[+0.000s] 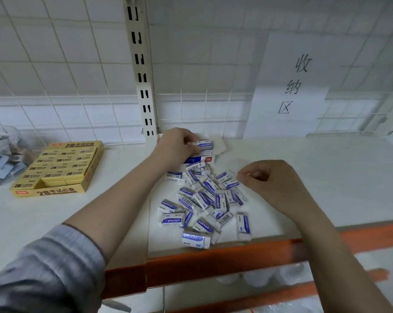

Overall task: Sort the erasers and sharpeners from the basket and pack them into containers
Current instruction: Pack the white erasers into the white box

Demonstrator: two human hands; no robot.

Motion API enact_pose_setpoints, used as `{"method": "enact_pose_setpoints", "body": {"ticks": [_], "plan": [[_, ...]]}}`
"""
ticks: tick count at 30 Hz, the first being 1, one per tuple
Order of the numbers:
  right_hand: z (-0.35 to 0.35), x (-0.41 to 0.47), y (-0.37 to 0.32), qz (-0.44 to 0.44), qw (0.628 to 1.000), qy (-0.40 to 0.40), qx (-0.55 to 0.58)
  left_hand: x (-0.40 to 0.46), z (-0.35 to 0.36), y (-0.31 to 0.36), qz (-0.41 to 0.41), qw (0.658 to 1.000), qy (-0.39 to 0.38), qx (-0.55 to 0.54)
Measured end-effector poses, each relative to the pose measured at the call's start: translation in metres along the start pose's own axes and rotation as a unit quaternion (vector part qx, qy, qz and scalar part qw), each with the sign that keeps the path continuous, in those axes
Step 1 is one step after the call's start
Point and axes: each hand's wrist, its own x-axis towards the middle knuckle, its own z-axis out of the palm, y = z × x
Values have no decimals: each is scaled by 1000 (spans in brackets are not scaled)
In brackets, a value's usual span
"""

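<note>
Left hand [176, 146] at the back of the shelf [326, 177], fingers clamped on a wrapped eraser [204, 144]. Right hand [272, 184] hovers, fingers curled together, over the loose eraser pile [204, 199].

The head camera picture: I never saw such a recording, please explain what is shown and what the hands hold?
There is no machine: a camera worn on a person's head looks down at two bare hands over a white shelf. A loose pile of white-and-blue wrapped erasers lies there. The left hand grips one eraser over a small white-and-blue cardboard box. The right hand is curled; whether it holds anything is unclear. At the left stand a yellow cardboard tray of erasers and a clear plastic jar.
</note>
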Motion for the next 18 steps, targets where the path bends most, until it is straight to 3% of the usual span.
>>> {"method": "enact_pose_setpoints", "body": {"ticks": [6,12,18], "plan": [[3,-25,14,20,999,23,14,11,15,2,-15,998,-13,53],[5,-26,15,21,1000,19,6,22,6,2,-28,994,-80,62],[6,-25,13,17,1000,17,7,25,6,4,-24,994,-69,86]]}}
